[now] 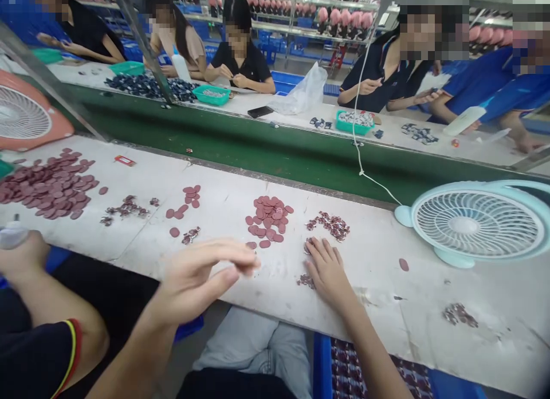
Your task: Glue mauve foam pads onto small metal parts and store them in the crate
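My left hand point(189, 281) hovers above the near edge of the white table, fingers stretched forward and bent, the thumb apart below them; nothing shows in it. Beyond its fingertips lies a pile of flat, oval, dark pink discs point(268, 218). My right hand point(330, 273) rests palm down with fingers spread, its fingertips touching a few small brown-and-silver pieces partly hidden under them. Past those fingers is a larger cluster of similar shiny pieces point(333, 226). A smaller heap of reddish-brown bits point(306, 281) sits beside the thumb.
A light blue fan point(476, 224) stands at right, an orange fan point(26, 112) at far left. A co-worker's arm point(47, 307) reaches in from the left, near a big disc pile point(55, 187). Below the table edge is a blue crate point(322, 364). Several people work across the green channel point(223, 144).
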Available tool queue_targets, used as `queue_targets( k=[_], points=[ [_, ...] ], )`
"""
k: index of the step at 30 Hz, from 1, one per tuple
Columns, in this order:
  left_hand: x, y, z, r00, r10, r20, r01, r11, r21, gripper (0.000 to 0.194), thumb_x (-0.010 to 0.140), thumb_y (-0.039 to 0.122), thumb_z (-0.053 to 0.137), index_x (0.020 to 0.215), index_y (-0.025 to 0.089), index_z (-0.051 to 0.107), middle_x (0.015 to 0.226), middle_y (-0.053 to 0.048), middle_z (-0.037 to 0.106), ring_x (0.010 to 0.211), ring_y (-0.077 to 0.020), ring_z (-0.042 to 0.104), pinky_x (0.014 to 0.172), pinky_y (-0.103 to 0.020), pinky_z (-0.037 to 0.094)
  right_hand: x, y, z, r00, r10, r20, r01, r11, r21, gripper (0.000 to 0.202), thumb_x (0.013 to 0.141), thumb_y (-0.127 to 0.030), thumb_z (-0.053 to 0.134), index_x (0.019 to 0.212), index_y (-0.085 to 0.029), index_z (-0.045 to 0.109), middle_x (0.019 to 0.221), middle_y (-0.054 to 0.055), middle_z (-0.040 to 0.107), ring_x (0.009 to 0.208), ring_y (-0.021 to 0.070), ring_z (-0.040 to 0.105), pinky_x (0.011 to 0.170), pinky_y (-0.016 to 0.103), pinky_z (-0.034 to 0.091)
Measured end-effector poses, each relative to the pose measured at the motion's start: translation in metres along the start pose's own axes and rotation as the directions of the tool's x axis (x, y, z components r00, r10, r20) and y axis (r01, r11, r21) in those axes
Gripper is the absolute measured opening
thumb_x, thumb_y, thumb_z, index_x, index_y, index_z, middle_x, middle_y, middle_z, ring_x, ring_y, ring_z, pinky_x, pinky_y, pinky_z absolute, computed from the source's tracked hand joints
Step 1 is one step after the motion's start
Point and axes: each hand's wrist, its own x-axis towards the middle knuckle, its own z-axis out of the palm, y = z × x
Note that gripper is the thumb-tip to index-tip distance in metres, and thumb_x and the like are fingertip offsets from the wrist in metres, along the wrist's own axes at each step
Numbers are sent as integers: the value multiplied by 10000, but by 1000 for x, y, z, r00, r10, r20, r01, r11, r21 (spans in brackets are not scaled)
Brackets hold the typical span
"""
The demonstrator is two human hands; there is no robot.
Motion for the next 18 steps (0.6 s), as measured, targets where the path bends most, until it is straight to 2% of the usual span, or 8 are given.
queue_targets(
  k=[2,3,6,8,11,14,18],
  points=[
    [23,-28,17,997,18,75,-32,979,201,303,981,346,490,1180,227,686,1185,-101,711,1099,-255,667,958,-425,559,-9,-6,0,999,-27,27,27,1000,11,468,1026,-363,396,1485,-278,435,1568,50,423,1488,317,287,1186,603,261],
    [32,-45,26,994,15,110,-52,938,344,354,1003,339,431,1269,216,631,1309,-120,655,1213,-252,616,1025,-424,524,-15,-8,0,999,-38,38,37,999,16,462,1027,-361,400,1479,-281,442,1564,46,430,1487,314,291,1184,598,274],
    [47,-92,53,975,-16,221,-91,880,466,520,940,420,553,1402,181,534,1567,-176,406,1473,-359,327,1182,-552,331,-36,-11,-4,999,-29,13,29,999,40,454,1024,-358,418,1472,-286,438,1562,52,430,1489,327,282,1159,628,315],
    [47,-112,66,960,-32,277,-119,852,511,693,888,488,618,1471,154,449,1614,-207,304,1511,-410,195,1197,-612,248,-51,-13,-7,998,2,-62,4,995,98,460,1017,-341,435,1473,-278,423,1556,72,430,1485,331,285,1144,640,346],
    [39,-118,79,938,-44,343,-162,820,549,749,903,532,573,1515,150,371,1633,-209,252,1525,-398,143,1208,-612,203,-66,-21,-10,988,52,-149,-17,974,225,457,1001,-297,460,1457,-273,431,1504,97,475,1458,329,335,1132,642,383],
    [26,-110,85,904,-46,425,-228,790,570,744,913,552,543,1531,192,337,1641,-177,252,1531,-372,144,1215,-592,203,-69,-37,-9,985,70,-157,-17,949,315,466,982,-271,483,1446,-298,444,1467,103,506,1422,345,392,1119,672,390],
    [6,-97,86,862,-91,499,-283,731,621,709,923,555,522,1527,235,334,1642,-164,259,1515,-397,192,1186,-644,225,-64,-61,-5,988,64,-142,4,900,436,460,963,-265,519,1419,-322,490,1455,89,521,1393,339,432,1127,653,398]
  ],
)
